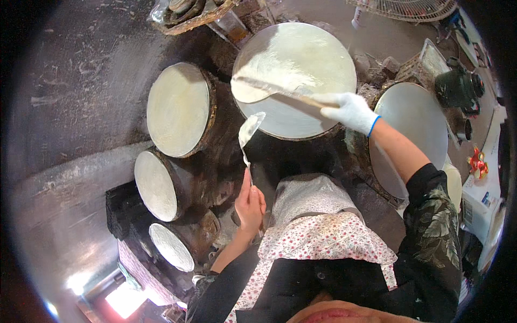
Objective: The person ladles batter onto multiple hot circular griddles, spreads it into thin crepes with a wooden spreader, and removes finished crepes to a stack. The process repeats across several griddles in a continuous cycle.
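Note:
In the head view, my right hand [344, 112], in a white glove with a blue cuff, grips a long flat wooden spreader [280, 91] lying across pale batter on the large round griddle [318, 59]. The batter covers much of the upper part, leaving a bare grey surface lower down. My bare left hand [249, 210] is closed round the handle of a metal ladle [250, 129] with cream-coloured batter on it, held just below the griddle's lower left edge.
Three smaller round griddles [176, 107] with pale surfaces line the left side. A grey griddle [409, 134] is at right, near a dark green appliance [452, 86] and a white box [479, 210]. A woven basket [188, 21] and a wire fan guard [409, 8] are at top.

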The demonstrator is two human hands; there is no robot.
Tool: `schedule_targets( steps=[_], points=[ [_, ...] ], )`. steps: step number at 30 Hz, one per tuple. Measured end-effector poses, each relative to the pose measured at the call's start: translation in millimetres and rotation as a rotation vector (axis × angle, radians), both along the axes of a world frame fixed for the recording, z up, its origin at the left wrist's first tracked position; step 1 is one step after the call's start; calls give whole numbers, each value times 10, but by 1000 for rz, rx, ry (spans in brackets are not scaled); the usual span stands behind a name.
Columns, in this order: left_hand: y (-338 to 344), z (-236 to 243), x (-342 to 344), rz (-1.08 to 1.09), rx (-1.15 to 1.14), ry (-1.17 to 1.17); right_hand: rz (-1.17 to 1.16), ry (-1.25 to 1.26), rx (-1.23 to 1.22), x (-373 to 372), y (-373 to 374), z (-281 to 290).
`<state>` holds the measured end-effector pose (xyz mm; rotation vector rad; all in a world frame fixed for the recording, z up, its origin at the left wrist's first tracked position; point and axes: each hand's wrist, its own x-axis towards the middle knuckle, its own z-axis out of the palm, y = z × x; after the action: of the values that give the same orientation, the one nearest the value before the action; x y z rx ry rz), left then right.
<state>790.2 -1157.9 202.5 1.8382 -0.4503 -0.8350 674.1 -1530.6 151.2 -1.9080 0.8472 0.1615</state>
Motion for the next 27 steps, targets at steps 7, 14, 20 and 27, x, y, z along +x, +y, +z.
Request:
schedule_targets(
  steps=[7,14,20,27],
  points=[
    [-830,-270,905,8,-45,-199,210,-203,-503,398,-195,-197],
    [-1055,-398,963,66,-64,-119,112,-224,-469,-358,-121,-240],
    [-799,-517,635,99,114,-118,231,-87,-560,-221,-211,-355],
    [-206,-568,338,-69,167,-356,256,-183,-638,-869,230,-316]
  ],
)
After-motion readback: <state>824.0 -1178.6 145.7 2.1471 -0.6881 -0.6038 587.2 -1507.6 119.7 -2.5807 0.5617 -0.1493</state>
